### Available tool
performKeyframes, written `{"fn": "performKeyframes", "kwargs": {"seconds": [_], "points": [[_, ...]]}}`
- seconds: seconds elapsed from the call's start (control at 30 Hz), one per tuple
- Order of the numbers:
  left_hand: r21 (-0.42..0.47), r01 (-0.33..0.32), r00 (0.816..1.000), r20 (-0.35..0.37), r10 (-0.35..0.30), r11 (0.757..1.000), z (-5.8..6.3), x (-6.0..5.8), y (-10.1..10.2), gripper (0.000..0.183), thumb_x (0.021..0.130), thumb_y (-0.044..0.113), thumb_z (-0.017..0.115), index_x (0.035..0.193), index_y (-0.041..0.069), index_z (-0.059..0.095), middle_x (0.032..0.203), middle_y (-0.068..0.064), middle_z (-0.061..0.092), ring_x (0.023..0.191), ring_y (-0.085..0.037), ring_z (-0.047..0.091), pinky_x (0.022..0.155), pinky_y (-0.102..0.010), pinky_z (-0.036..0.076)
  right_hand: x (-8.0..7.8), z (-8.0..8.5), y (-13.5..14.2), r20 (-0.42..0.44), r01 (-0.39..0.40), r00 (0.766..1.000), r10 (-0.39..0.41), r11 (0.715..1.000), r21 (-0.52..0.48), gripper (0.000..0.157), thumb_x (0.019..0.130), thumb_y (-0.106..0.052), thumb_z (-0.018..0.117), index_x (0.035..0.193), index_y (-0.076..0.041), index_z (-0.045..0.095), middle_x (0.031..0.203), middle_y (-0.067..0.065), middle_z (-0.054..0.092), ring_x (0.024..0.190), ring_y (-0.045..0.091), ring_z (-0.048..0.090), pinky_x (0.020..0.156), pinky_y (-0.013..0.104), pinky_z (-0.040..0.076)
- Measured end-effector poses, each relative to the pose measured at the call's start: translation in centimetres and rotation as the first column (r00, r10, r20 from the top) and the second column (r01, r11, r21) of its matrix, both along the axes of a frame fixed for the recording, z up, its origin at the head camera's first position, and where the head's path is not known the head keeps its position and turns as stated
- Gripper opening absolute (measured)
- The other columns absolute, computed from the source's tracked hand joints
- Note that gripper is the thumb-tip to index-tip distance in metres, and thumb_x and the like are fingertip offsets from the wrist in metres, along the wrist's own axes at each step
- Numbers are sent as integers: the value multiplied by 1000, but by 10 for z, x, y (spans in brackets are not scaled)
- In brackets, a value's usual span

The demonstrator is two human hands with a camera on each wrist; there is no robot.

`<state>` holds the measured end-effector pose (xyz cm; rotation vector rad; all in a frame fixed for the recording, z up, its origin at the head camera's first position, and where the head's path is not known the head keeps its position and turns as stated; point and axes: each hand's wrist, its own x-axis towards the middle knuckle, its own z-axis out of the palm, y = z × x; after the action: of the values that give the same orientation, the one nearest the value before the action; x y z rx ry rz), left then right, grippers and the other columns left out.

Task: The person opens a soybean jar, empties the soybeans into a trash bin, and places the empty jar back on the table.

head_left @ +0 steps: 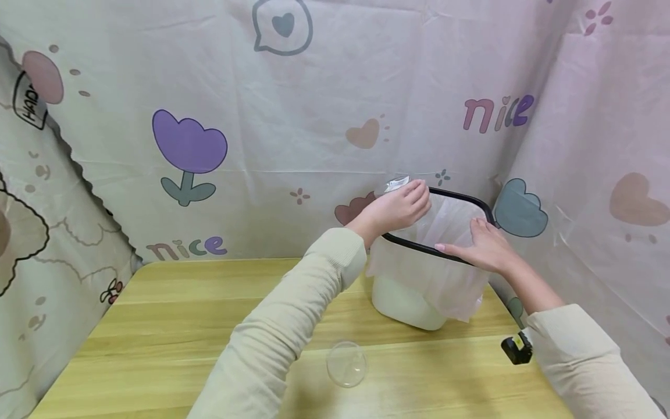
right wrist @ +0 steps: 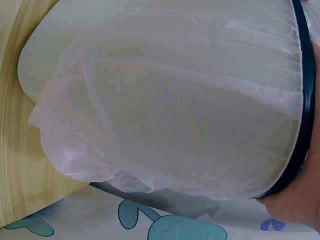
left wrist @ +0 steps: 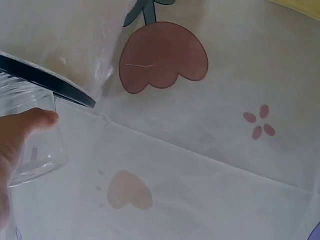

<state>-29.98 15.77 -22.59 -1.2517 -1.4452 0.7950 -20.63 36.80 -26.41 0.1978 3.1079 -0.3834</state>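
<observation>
A white trash bin stands toward the right of the table, lined with a pale pink translucent bag whose edge hangs down outside. A black ring runs round its mouth. My left hand grips a clear plastic cup at the bin's left rim; in the head view the hand hides most of the cup. On the near right corner of the rim rests my right hand, its thumb along the front edge and fingers stretched over the mouth. In the right wrist view, bag folds fill the frame.
A clear round plastic piece lies on the wooden table, in front of the bin. Near my right cuff is a small black object with a yellow mark. A printed curtain hangs behind and beside the table.
</observation>
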Motion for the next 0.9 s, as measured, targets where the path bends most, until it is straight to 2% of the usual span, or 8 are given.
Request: {"fn": "performKeyframes", "kwargs": {"seconds": [0.1,0.2,0.3,0.4,0.47,0.63,0.8,0.9], "points": [[27,-12,1000,12,12,1000,5,-1,-1,38,95,-1,21,122,4,48,123,-11,55,118,-25,50,106,-32,37,0,0,0,1,-5,1000,5,1000,6,113,77,-70,44,136,18,5,141,40,5,130,54,7,106,64,10],[177,-30,998,60,19,984,16,0,-1,41,94,-4,21,125,4,46,125,-11,53,119,-25,49,108,-34,34,0,0,0,-2,-12,1000,12,1000,7,113,77,-70,44,136,19,5,141,40,5,130,54,7,106,63,9],[393,-55,992,125,6,918,25,1,3,41,93,-4,21,124,6,46,125,-10,53,119,-24,49,108,-33,34,0,0,0,-9,-16,1000,16,1000,9,112,77,-69,44,136,19,6,141,40,5,130,54,7,107,63,9],[495,-90,984,179,-1,864,24,1,4,40,93,-3,23,123,7,47,124,-9,54,117,-23,49,108,-33,34,0,0,-1,-10,-15,1000,15,1000,6,112,78,-69,44,136,19,6,141,40,6,130,54,7,106,63,9],[445,-95,984,176,17,891,18,1,4,39,93,-2,24,123,7,48,124,-9,54,117,-24,50,107,-33,35,0,1,-1,-4,-11,1000,11,1000,6,112,77,-70,44,136,18,6,141,39,5,130,54,7,107,63,9],[137,1,996,83,-12,991,-1,-6,0,37,94,2,24,120,6,50,120,-10,57,114,-24,52,104,-32,39,0,1,-4,3,-1,1000,1,1000,2,113,77,-70,44,136,18,6,141,39,6,130,54,8,106,63,11],[204,27,999,40,-36,979,-4,-8,-1,34,95,1,24,116,8,50,117,-7,57,111,-22,53,103,-30,40,1,0,-1,3,6,1000,-6,1000,3,113,77,-70,44,136,18,6,142,39,6,130,54,8,106,64,11],[315,-28,993,116,-10,949,-1,-6,-6,33,93,-2,27,115,9,49,116,-6,56,111,-20,52,103,-29,40,1,0,-2,0,-1,1000,1,1000,-2,112,77,-70,44,136,18,6,142,39,6,130,53,7,106,64,10]]}}
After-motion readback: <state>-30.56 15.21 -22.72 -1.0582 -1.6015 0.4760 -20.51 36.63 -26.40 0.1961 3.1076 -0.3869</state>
